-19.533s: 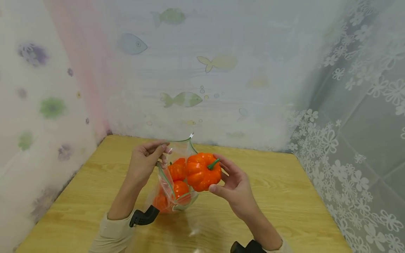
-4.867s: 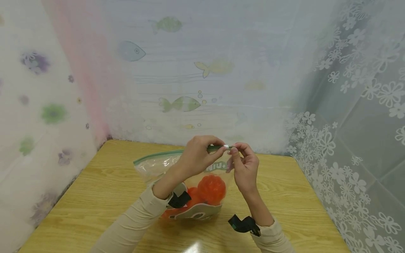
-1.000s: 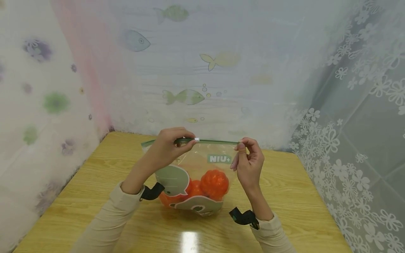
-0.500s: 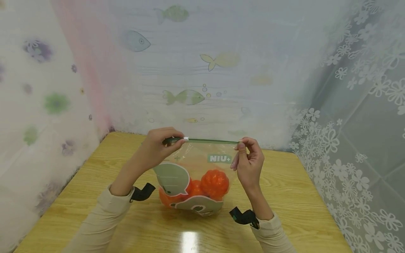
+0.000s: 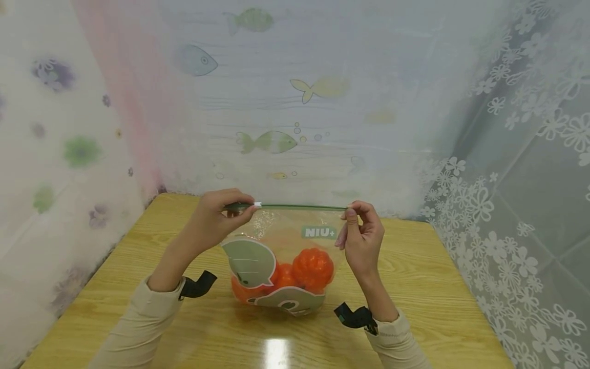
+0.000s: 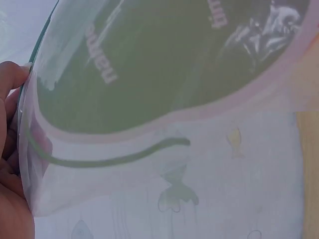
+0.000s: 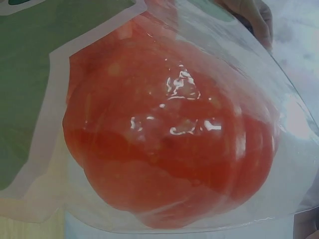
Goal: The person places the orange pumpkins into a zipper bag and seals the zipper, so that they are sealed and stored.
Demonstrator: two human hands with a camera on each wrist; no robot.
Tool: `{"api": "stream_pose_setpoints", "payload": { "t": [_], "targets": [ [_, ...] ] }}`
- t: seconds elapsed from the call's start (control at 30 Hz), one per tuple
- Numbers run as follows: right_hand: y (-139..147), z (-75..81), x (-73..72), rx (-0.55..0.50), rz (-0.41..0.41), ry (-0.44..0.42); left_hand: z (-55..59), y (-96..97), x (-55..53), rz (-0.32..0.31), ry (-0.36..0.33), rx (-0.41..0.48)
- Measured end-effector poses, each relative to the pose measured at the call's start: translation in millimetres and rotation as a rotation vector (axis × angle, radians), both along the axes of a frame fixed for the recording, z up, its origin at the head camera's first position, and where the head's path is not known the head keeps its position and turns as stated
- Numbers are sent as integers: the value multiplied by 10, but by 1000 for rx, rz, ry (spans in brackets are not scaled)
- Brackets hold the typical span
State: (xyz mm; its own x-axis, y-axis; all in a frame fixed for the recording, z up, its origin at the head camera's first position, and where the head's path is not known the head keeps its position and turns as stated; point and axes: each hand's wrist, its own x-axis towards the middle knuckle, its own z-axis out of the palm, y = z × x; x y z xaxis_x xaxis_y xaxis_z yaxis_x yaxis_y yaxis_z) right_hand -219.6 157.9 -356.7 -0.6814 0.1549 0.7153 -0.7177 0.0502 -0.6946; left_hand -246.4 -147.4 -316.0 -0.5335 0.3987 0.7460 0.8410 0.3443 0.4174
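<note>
A clear slider zip bag [image 5: 283,225] with "NIU+" lettering and grey-green printing stands on the table, its green-edged top held up and stretched straight. Orange toy pumpkins [image 5: 313,269] lie inside, partly hidden by the print; one fills the right wrist view behind the plastic. My left hand [image 5: 214,218] pinches the zip at the white slider [image 5: 257,204], its thumb and finger covering the top's left end. At the top right corner, thumb and finger of my right hand [image 5: 364,236] pinch the zip's end. In the left wrist view, fingers [image 6: 12,79] touch the bag's edge.
The bag rests near the middle of a wood-grain table [image 5: 405,287]. A cloth with fish drawings [image 5: 267,143] hangs behind it, with patterned curtains at both sides. Dark camera mounts [image 5: 198,285] stick out from both wrists.
Earlier my right hand held a pumpkin at the bag's open mouth; now it is inside. Over the last second my left hand and the slider moved left along the zip. My right hand stayed put.
</note>
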Motion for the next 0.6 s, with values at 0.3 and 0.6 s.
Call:
{"api": "stream_pose_setpoints", "payload": {
  "t": [0.3,0.6],
  "targets": [
    [16,0,10,-2,-12,1,-29,-151,15,1,-103,14],
    [53,-19,7,-9,8,1,-77,-306,98,15,-362,144]
  ]
}}
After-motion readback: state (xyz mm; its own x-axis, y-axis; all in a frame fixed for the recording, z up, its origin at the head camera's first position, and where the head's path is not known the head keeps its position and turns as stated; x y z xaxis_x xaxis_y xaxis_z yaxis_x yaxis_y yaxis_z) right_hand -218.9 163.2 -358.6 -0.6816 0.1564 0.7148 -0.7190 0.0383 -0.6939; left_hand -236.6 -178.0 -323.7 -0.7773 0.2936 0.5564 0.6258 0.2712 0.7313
